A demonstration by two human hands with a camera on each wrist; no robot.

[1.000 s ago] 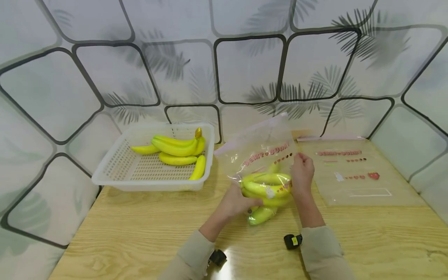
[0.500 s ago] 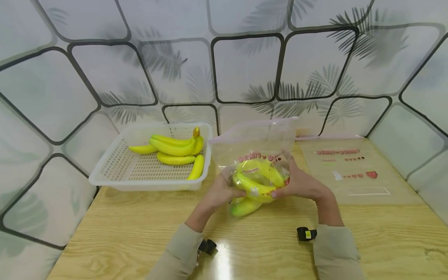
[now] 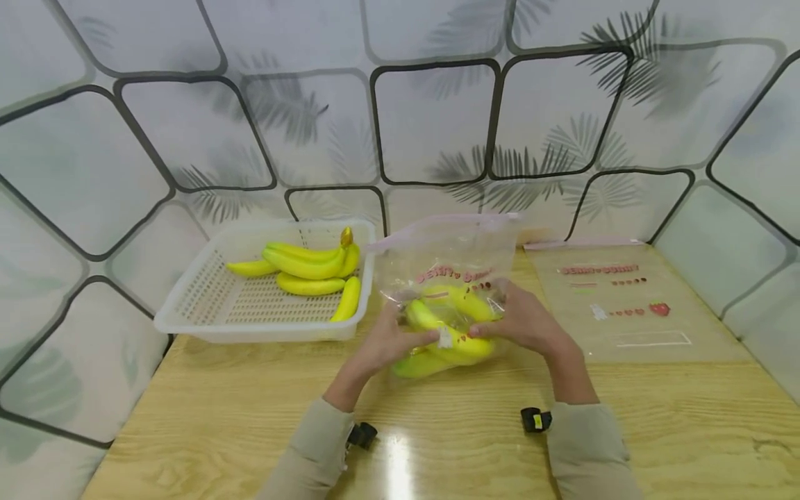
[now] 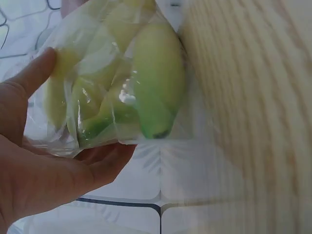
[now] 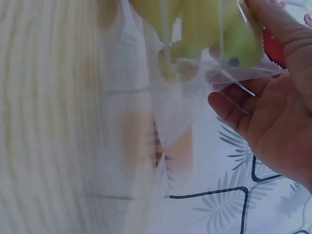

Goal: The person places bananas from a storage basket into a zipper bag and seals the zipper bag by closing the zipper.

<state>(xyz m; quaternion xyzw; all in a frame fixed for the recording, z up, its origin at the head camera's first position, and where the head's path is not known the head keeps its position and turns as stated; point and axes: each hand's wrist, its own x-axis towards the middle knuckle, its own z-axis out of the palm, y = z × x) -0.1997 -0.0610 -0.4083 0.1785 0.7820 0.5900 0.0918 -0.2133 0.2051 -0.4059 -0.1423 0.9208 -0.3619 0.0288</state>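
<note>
A clear zip bag (image 3: 450, 257) with a pale pink top strip and red print stands over the table in the head view. Several yellow bananas (image 3: 459, 347) lie inside it, some with green ends. My left hand (image 3: 384, 340) grips the bag's left side, thumb in front and fingers behind. On the opposite side my right hand (image 3: 528, 321) holds it, the thumb pressing the front. The left wrist view has the bananas (image 4: 158, 78) close up through the plastic, beside the left thumb. In the right wrist view, fingers curl behind the bag's corner (image 5: 243, 73).
A white perforated basket (image 3: 250, 333) with several bananas (image 3: 309, 264) stands on the left of the wooden table (image 3: 250, 403). Another printed zip bag (image 3: 631, 292) lies flat on the right. A patterned cloth wall (image 3: 437, 125) rises behind the table.
My right hand has come from the bag's upper right edge down to grip its side. The bag, now straighter, has shifted left, and the bananas inside have moved.
</note>
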